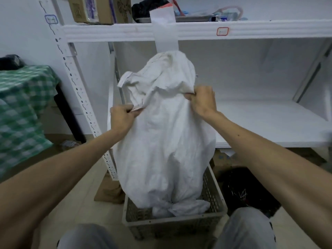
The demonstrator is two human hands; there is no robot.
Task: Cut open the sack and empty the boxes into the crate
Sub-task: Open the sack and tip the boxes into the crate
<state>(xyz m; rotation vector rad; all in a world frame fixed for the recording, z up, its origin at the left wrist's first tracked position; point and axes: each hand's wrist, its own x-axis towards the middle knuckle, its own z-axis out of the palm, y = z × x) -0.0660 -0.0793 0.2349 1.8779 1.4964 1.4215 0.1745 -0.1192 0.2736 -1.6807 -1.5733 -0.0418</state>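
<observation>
A large white woven sack stands upended with its lower end inside a grey perforated plastic crate on the floor. My left hand pinches a fold of the sack on its left side. On the right side, a little higher, my right hand grips another fold. Above both hands the sack's upper end is slack and crumpled. No boxes show; the sack hides its contents and most of the crate's inside.
A white metal shelving unit stands right behind the crate, its lower shelf at arm height. Cardboard boxes sit on the top shelf. A green checked cloth covers something at left. A dark bag lies right of the crate.
</observation>
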